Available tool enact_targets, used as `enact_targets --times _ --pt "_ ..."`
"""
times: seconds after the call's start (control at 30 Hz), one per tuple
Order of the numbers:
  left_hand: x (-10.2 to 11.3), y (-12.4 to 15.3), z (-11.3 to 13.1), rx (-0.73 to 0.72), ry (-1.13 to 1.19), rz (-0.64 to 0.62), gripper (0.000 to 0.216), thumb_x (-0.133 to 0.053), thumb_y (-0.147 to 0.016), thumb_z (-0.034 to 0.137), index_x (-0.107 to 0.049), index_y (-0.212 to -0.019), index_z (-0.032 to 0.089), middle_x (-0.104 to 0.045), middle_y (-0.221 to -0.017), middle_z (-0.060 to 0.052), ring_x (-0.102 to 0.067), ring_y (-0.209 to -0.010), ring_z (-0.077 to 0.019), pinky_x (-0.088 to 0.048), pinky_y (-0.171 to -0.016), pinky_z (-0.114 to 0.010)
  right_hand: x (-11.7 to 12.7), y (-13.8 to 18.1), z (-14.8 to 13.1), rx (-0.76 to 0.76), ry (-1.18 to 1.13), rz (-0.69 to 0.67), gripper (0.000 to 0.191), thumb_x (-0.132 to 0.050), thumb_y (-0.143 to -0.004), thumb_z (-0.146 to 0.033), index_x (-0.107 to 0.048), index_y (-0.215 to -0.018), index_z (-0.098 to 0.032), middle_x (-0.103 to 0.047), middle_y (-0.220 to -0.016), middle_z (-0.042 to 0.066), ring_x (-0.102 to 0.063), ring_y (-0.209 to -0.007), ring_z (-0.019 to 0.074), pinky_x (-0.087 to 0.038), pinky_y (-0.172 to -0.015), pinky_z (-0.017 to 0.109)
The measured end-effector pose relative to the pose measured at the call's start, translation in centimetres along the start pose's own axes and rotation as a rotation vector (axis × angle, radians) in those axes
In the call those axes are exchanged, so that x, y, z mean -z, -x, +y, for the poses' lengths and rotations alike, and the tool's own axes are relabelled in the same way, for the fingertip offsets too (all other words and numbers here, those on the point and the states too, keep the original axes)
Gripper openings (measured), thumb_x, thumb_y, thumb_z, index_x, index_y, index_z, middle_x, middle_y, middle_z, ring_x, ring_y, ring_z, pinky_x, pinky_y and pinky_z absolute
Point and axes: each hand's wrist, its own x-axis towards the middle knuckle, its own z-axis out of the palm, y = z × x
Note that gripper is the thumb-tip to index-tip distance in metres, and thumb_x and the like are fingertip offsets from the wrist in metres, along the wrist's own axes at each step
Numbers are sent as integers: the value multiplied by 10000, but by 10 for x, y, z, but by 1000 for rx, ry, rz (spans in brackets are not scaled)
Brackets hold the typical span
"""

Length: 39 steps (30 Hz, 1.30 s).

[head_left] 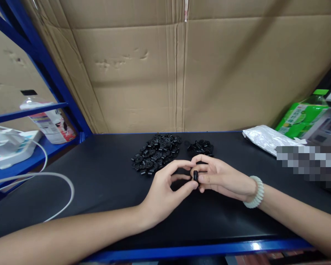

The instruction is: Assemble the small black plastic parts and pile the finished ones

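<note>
A small black plastic part [195, 176] is pinched between both my hands, above the black tabletop. My left hand [169, 189] closes on it from the left with thumb and fingers. From the right, my right hand [219, 177], with a pale coiled band [256, 192] round the wrist, grips it with the thumb and curled fingers. Behind my left hand lies a large heap of small black plastic parts [157, 151]. A smaller heap of similar parts [200, 147] sits behind my right hand. The fingers partly hide the held part, so its full shape cannot be made out.
A white power strip [13, 149] with plugs and a bottle [48, 121] stand on the blue shelf at left. A white cable [68, 184] loops over the tabletop [105, 184]. At right are a silvery bag [270, 138] and a green-labelled bottle [302, 116]. Cardboard [132, 73] stands behind.
</note>
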Motion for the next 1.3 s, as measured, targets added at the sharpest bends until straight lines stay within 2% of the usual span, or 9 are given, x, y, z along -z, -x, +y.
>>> enact_targets --times 0.1,0.23,0.33,0.43,0.6,0.73,0.83,0.93,1.3 --pt "1 1 -1 15 28 -3 238 -677 -760 133 -649 -994 170 -648 -989 -49 -627 -924 -180 -531 -855 -316 1 1 1 -22 -28 -27 370 -705 -747 -184 -447 -1012 -197 -567 -848 -14 -597 -726 90 -494 -653 221" --pt "3 2 -1 -54 -73 14 203 -718 -730 151 -687 -931 157 -675 -913 -62 -639 -858 -182 -529 -791 -297 -2 2 -1 -69 -31 -38 371 -696 -749 -175 -449 -1026 -188 -580 -906 7 -607 -750 96 -506 -713 265" --pt "4 2 0 -104 -139 0 159 -706 -748 172 -707 -907 165 -688 -889 -71 -639 -844 -188 -526 -772 -307 -6 4 -6 -124 -37 -103 320 -646 -782 -178 -467 -1047 -178 -592 -961 40 -631 -849 145 -494 -817 355" --pt "4 1 -1 -116 -138 -23 145 -709 -748 190 -722 -892 175 -695 -908 -75 -650 -822 -188 -533 -750 -307 -9 6 -10 -147 -14 -161 276 -601 -801 -177 -478 -1048 -172 -612 -953 53 -639 -903 184 -478 -847 392" --pt "2 0 0 -96 -137 -46 161 -709 -731 138 -737 -886 170 -693 -912 -78 -647 -721 -160 -535 -678 -281 -12 4 -7 -130 39 -160 276 -551 -758 -103 -479 -1017 -166 -590 -945 41 -630 -862 160 -492 -811 366" --pt "-2 0 3 -82 -170 -77 197 -695 -701 80 -741 -870 171 -689 -908 -67 -613 -634 -124 -529 -630 -258 -16 3 -2 -134 123 -123 242 -491 -677 -80 -475 -901 -170 -537 -876 3 -580 -737 111 -490 -688 288" --pt "-7 -1 5 -67 -191 -92 182 -687 -679 80 -741 -839 150 -679 -856 -65 -590 -604 -117 -519 -574 -239 -20 4 -5 -163 314 -68 233 -430 -643 -69 -476 -847 -171 -490 -814 -21 -482 -615 68 -393 -546 214" --pt "-12 0 5 -44 -184 -73 177 -681 -642 66 -730 -801 129 -660 -813 -59 -585 -598 -120 -515 -543 -230 -24 5 -9 -205 436 -60 235 -407 -609 -69 -468 -810 -175 -451 -754 -32 -395 -573 66 -311 -498 212" --pt "-16 3 0 -46 -176 6 231 -632 -615 19 -712 -798 136 -638 -791 -33 -566 -567 -102 -528 -541 -227 -26 3 -6 -154 256 -33 231 -401 -555 -94 -464 -755 -191 -450 -769 -19 -421 -692 108 -340 -567 233"
